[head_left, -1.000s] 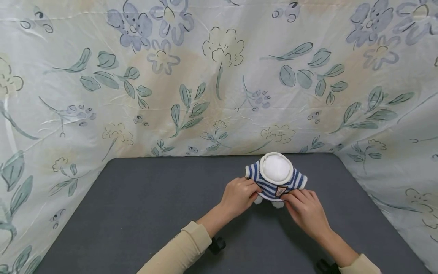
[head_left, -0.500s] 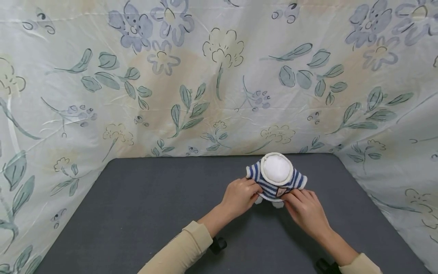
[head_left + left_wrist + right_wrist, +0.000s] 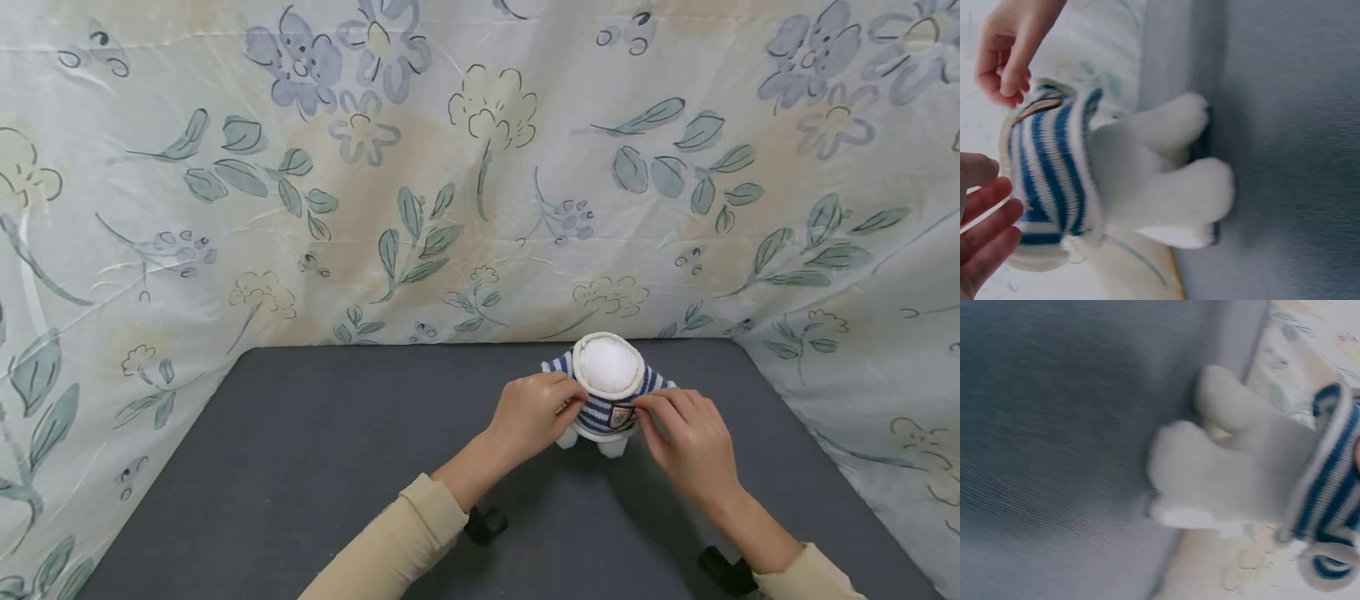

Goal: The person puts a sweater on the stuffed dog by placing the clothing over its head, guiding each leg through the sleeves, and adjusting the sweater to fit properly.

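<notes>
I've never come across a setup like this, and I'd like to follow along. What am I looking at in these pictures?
There is no robot here, just a person's two bare hands. The wide picture comes from a camera worn on the head, looking forward and down. The other two come from cameras on the wrists, so the scene looks turned sideways.

A white soft toy in a blue-and-white striped sweater stands on a dark table, with flower-patterned cloth behind it. The left hand and right hand are either side of the sweater. Neither visibly grips it; whether the fingertips touch it is hard to tell.
</notes>
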`<state>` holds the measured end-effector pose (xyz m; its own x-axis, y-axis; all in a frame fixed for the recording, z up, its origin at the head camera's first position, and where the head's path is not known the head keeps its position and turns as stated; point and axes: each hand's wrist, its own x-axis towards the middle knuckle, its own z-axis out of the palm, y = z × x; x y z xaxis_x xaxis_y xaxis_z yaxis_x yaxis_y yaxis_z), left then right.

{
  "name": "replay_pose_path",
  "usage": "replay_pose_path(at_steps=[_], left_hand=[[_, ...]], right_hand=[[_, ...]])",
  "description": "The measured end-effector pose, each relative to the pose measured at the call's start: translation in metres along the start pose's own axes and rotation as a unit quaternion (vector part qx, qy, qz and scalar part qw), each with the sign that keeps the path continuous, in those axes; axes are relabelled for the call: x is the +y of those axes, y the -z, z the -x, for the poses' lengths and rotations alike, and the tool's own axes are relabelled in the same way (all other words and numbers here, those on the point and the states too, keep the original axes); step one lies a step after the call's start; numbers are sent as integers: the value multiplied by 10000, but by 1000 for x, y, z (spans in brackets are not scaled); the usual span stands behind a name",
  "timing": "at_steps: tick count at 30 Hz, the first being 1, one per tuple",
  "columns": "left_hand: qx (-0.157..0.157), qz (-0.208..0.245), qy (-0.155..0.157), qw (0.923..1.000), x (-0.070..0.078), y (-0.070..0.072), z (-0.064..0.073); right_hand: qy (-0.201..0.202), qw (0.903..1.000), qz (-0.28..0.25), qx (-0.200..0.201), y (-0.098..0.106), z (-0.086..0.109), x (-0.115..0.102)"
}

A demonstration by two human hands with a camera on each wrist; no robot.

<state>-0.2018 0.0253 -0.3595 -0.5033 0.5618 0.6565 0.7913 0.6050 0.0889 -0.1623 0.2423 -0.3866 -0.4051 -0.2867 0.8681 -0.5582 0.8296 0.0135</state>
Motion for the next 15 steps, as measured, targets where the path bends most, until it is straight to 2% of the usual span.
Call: replay_pose_path(at_steps=[1,6,8,15], left_hand=[[79,9,9,10000,0,2,-2],[292,-78,129,9995,1,8,-13],[284,-131,226,9993,1,8,-16],[64,-90,541,9985,2,5,-23]], right_hand=[[-35,10000,60,-39,2,-4,0],[-366,9958,371,-750,10,-21,0],[-491,9929,422,-1000,11,-25,-1],[-821,9876,318,-1302,11,-33,-8]])
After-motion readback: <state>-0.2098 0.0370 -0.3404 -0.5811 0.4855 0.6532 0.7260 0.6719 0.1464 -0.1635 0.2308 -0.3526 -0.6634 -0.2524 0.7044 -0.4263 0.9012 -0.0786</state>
